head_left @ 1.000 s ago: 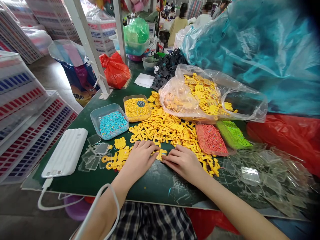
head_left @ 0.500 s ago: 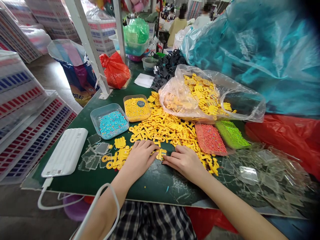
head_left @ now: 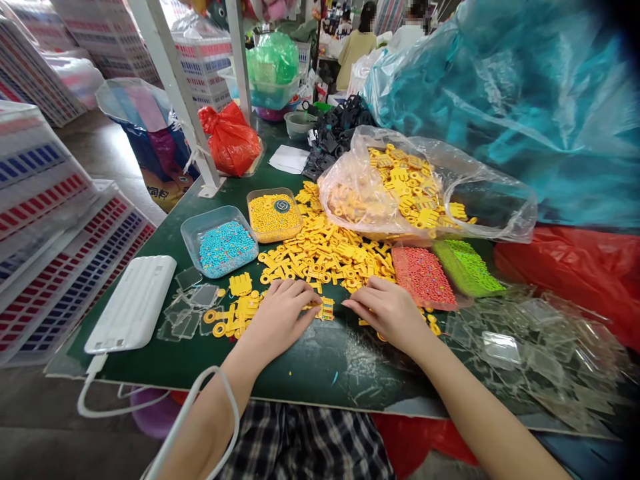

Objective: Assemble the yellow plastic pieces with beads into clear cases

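My left hand (head_left: 283, 310) rests on the table with its fingers curled, thumb and fingertips pinching the left side of a small yellow plastic piece (head_left: 327, 309). Rows of coloured beads show on that piece. To the right of it, apart from it, is my right hand (head_left: 385, 308), palm down. Its thumb and fingers are drawn together; whatever lies between the fingertips is too small to make out. Beyond both hands spreads a heap of yellow plastic pieces (head_left: 325, 250). More yellow pieces (head_left: 241, 313) lie just left of my left hand.
Trays of blue beads (head_left: 225, 247), yellow beads (head_left: 275, 215), red beads (head_left: 425, 277) and green beads (head_left: 467, 267) surround the heap. Clear plastic squares (head_left: 530, 347) lie at right. A white power bank (head_left: 131, 303) with a cable sits at left. Behind stands an open plastic bag (head_left: 345, 190).
My right hand has drawn away from the beaded yellow piece, to the right and slightly up. My left hand stays at the piece, which now shows more colours of beads.
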A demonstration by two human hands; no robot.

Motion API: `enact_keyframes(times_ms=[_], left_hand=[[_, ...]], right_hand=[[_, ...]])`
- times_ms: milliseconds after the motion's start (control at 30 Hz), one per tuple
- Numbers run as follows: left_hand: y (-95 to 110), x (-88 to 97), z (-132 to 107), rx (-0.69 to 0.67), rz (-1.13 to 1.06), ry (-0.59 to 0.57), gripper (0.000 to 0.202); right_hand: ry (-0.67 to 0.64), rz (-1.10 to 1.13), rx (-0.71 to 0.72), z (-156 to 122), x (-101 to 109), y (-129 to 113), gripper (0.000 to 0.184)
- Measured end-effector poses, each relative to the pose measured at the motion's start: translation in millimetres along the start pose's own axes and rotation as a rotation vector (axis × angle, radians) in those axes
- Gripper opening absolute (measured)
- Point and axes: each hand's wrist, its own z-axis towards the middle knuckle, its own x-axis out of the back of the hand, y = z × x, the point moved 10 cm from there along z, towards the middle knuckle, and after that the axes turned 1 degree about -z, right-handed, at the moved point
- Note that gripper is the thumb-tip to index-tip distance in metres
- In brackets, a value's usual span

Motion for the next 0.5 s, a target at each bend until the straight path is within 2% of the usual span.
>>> enact_keyframes(times_ms=[200, 400, 500], left_hand=[[8, -1.3, 0, -0.058, -0.06, -0.034, 0.008], [11, -3.3, 0, -0.103, -0.026, -0.03, 0.011], [13, -2.0, 0, -0.133, 0.002, -0.019, 0.014]], right_hand=[[-0.047, 0.075, -0.076, -1, 1, 12, 0.038], [-0.269, 0.221, -0.112, -12, -9, 28, 0.018], [-0.328, 0.234, -0.14, -18, -10, 33, 0.009]])
